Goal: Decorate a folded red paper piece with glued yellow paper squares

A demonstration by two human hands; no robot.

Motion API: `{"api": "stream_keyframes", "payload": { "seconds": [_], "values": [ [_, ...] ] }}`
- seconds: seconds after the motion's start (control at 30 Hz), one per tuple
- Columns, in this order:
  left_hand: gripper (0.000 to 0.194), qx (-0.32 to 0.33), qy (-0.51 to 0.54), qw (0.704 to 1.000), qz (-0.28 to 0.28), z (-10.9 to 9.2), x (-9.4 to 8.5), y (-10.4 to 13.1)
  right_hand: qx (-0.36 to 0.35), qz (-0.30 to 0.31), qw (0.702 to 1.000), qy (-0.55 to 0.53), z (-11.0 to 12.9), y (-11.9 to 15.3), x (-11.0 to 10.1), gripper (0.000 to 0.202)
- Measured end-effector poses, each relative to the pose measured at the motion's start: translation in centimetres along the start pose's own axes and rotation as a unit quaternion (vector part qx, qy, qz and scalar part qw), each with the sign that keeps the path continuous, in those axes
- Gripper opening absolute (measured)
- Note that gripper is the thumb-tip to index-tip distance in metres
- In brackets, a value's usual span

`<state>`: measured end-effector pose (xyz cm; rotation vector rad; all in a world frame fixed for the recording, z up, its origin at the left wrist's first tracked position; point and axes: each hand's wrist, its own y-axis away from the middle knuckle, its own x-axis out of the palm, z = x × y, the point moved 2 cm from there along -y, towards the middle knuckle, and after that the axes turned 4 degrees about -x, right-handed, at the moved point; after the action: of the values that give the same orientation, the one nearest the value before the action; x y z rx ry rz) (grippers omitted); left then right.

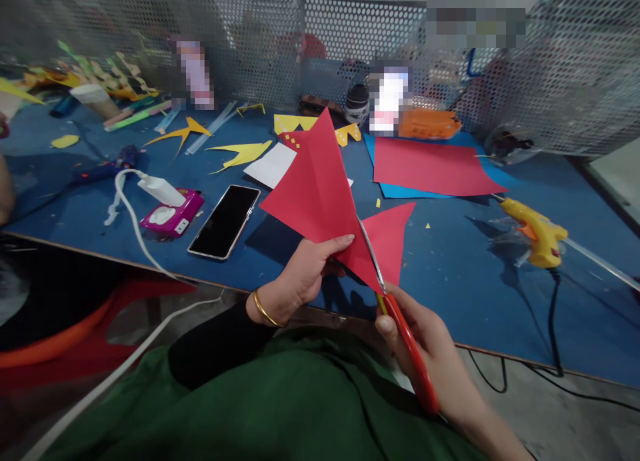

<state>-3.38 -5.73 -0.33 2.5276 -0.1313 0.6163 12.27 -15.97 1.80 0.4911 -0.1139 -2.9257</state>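
My left hand (pixel 307 268) pinches a sheet of red paper (pixel 320 188) near its lower edge, thumb on top and the other fingers hidden underneath. In my right hand (pixel 430 341) is a pair of scissors (pixel 413 354) with red handles, pointing up and to the left. Their blades lie along a cut in the red paper, and a flap (pixel 390 238) of it spreads out to the right of them. The paper is held up above the front part of the blue table. Behind it, a white paper piece (pixel 273 166) and yellow cutouts (pixel 245 154) are partly covered.
Left of my hands lie a phone (pixel 225 221) and a pink power socket (pixel 173 214) with a white plug and cable. To the right, a yellow glue gun (pixel 535 231) trails a black cord. Red and blue sheets (pixel 435 168) lie before the perforated metal screen (pixel 360 31).
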Motion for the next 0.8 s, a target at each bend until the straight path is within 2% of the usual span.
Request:
{"api": "stream_keyframes", "payload": {
  "seconds": [0.23, 0.57, 0.7, 0.8],
  "values": [
    [0.024, 0.004, 0.004, 1.000, 0.001, 0.4, -0.1, -0.1, 0.023, -0.016, 0.998, -0.064, 0.0, -0.2, 0.7, 0.034],
    [0.022, 0.003, 0.008, 1.000, -0.001, 0.3, 0.0, -0.2, 0.017, -0.033, 0.998, -0.045, -0.2, -0.4, 0.8, 0.028],
    [0.020, 0.004, 0.013, 1.000, -0.016, -0.1, -0.1, -0.5, 0.034, -0.030, 0.998, -0.053, -0.8, 0.2, 0.1, 0.034],
    [0.017, 0.024, 0.000, 0.999, -0.031, -0.7, -0.5, -0.9, 0.047, -0.044, 0.996, -0.066, -1.8, 1.0, -1.3, 0.037]
  ]
}}
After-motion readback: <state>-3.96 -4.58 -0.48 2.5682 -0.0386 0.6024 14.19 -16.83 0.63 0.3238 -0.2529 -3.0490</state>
